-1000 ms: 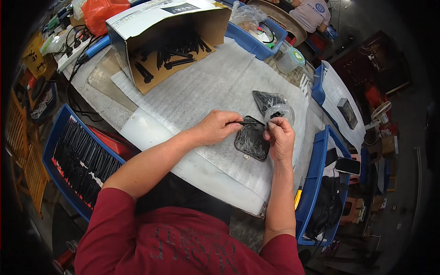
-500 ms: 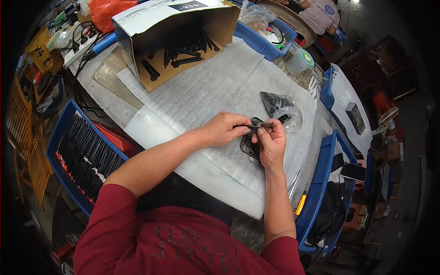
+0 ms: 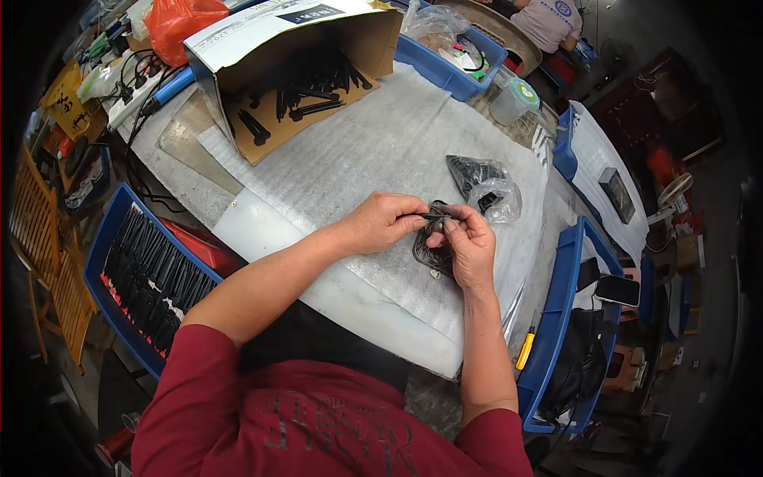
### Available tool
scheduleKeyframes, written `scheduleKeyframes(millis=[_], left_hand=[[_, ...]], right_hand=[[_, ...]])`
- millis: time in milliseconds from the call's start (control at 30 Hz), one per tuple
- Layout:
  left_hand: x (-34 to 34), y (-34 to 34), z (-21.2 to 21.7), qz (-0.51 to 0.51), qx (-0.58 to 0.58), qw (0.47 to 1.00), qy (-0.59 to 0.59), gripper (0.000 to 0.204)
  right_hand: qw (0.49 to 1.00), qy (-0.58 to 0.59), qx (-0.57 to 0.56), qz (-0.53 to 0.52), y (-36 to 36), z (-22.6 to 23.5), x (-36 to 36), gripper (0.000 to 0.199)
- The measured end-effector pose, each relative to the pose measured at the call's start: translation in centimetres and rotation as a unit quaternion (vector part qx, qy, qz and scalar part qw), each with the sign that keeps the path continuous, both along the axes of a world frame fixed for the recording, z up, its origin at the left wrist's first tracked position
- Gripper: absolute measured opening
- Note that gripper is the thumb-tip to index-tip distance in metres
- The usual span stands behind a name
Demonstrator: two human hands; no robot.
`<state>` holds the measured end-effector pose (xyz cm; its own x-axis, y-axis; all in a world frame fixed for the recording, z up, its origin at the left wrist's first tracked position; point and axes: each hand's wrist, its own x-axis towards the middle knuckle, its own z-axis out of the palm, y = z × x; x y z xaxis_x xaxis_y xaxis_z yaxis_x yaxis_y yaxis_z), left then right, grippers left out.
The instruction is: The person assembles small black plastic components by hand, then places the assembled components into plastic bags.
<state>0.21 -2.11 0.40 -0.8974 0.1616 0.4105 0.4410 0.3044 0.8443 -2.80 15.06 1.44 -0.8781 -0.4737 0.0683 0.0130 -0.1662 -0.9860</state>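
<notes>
Between my two hands, above the foam-covered table, is a thin black rod-like piece [image 3: 433, 216]. My left hand [image 3: 383, 223] pinches one end of it with thumb and fingers. At the other end my right hand [image 3: 467, 238] is closed on it, its fingertips hiding that tip. Just beneath the hands lies a bunch of black rings or cords [image 3: 429, 253], partly covered by my right hand. Beyond them, clear plastic bags [image 3: 494, 199] hold small black parts. An open cardboard box [image 3: 274, 143] lies on its side farther off, with several black rod-shaped pieces [image 3: 318, 94] inside.
A blue tray [image 3: 99, 270] full of black rods stands at the left. Another blue bin [image 3: 548, 358] at the right holds black items and a phone [image 3: 617, 290]; a yellow-handled screwdriver [image 3: 525, 350] lies beside it. A blue tray [image 3: 445, 70] and a lidded plastic tub [image 3: 515, 101] sit at the back.
The view has shifted slightly. Both hands stay together on the black piece, and my right fingers have changed their grip a little.
</notes>
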Motion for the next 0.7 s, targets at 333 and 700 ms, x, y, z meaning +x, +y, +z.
scheduleKeyframes(millis=[333,700], left_hand=[[0.01,-0.11,-0.07,0.007,-0.022,1.0,0.004,0.012],[0.0,-0.03,-0.2,0.004,-0.036,0.999,0.013,0.011]], right_hand=[[0.996,-0.005,-0.048,-0.081,-0.02,0.3,-0.03,0.007],[0.996,0.033,-0.041,-0.073,-0.08,0.19,0.29,0.008]])
